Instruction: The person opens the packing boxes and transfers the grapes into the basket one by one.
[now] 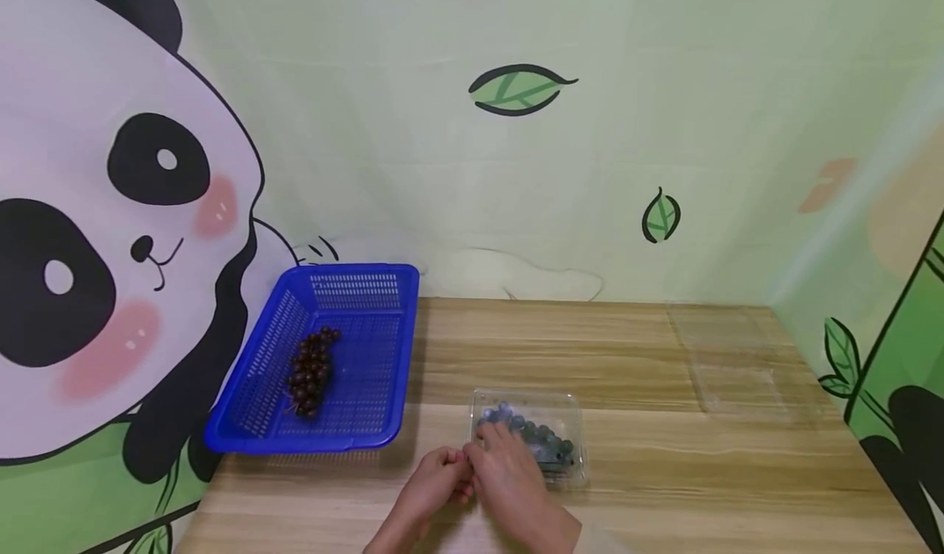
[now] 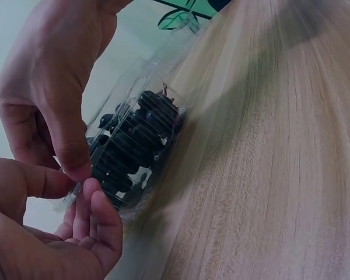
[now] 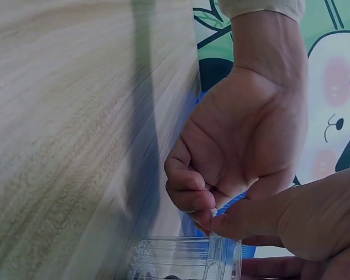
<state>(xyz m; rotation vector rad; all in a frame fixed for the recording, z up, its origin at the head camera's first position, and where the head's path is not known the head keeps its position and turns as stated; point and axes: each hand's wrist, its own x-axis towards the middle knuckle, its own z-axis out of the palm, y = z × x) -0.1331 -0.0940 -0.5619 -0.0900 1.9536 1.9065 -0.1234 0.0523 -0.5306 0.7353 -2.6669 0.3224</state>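
Note:
A clear plastic box (image 1: 580, 447) of dark grapes (image 1: 544, 437) sits near the table's front. At its near left corner, my left hand (image 1: 433, 486) pinches the edge between thumb and curled fingers, as the left wrist view also shows. My right hand (image 1: 510, 474) meets it there. In the right wrist view, the right thumb (image 3: 248, 220) presses on the corner of the box (image 3: 169, 248) and its fingers lie on the other side. The thumb and fingertips of both hands nearly touch, covering most of that corner.
Left of the box stands a blue plastic basket (image 1: 302, 444) with a bunch of dark red grapes (image 1: 310, 374) in it. A flat clear plastic piece, a lid or another box (image 1: 737, 382), lies at the back right. A printed cloth (image 1: 413, 152) backs the wooden table (image 1: 686, 488).

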